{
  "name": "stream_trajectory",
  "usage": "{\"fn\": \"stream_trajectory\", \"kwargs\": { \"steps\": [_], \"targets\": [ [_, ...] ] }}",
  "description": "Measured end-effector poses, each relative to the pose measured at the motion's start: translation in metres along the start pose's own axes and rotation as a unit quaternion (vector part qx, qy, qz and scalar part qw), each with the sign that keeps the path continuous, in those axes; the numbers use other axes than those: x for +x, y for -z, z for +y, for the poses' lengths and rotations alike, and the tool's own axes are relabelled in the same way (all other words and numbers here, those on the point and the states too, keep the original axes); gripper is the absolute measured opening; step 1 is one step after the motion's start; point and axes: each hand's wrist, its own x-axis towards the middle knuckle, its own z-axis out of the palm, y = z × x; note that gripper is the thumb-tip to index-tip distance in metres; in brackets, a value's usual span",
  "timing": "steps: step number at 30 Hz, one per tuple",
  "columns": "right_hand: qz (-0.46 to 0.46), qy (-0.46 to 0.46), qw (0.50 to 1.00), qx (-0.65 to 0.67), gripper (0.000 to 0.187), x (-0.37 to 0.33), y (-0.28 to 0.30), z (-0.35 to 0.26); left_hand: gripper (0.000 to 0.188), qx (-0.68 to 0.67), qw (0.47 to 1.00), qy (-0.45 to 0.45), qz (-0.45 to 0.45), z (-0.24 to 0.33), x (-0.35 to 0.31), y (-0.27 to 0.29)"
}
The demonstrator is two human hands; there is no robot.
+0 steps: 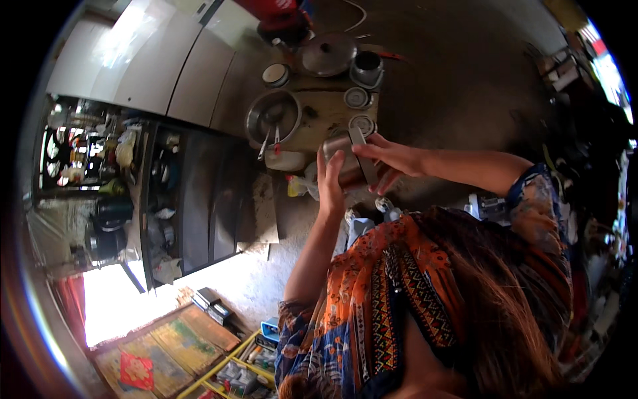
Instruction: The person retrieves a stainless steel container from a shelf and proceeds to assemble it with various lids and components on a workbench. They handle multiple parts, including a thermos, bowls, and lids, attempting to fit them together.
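Between my two hands is a shiny metal pot-like container (337, 145), tipped on its side, with a flat pale rim or lid (363, 159) toward the right. My left hand (330, 183) is pressed along its near left side, thumb and fingers around it. On the right, my right hand (392, 158) grips the flat rim or lid, fingers bent over the edge. Whether the lid and the container are apart cannot be told. Just beyond, a round metal lid (362, 124) lies on a low wooden table (319, 133).
On the table, a steel basin (250, 120) holds spoon-like utensils (276, 139). Behind it stand a lidded pan (327, 53), a dark pot (367, 66), a small round jar (275, 74) and another round lid (357, 98). Left is a dark cabinet (199, 193); white cupboards (153, 60) stand farther back.
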Motion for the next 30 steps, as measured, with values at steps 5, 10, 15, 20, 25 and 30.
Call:
{"fn": "stream_trajectory", "kwargs": {
  "steps": [5, 10, 15, 20, 25, 30],
  "targets": [
    [-0.033, -0.012, 0.998, 0.061, 0.112, -0.009, 0.014, 0.005, 0.075, 0.123, 0.981, -0.113, -0.102, 0.008, 0.023, -0.008],
    [0.236, 0.326, 0.864, -0.303, 0.111, -0.043, 0.014, -0.009, 0.053, -0.051, 0.987, 0.041, -0.148, 0.036, 0.033, -0.034],
    [0.201, 0.332, 0.727, -0.567, 0.12, -0.06, -0.004, -0.027, 0.042, -0.095, 0.964, 0.138, -0.204, 0.063, 0.03, -0.046],
    [0.232, 0.33, 0.764, -0.503, 0.118, -0.048, -0.02, -0.035, 0.031, -0.024, 0.987, 0.038, -0.153, 0.069, 0.023, -0.039],
    [0.229, 0.347, 0.799, -0.435, 0.124, -0.039, -0.035, -0.034, 0.059, 0.056, 0.982, -0.028, -0.176, 0.069, 0.02, -0.016],
    [0.18, 0.411, 0.857, -0.254, 0.13, -0.03, -0.06, -0.044, 0.106, 0.13, 0.93, -0.272, -0.212, 0.086, 0.007, -0.001]
  ]
}}
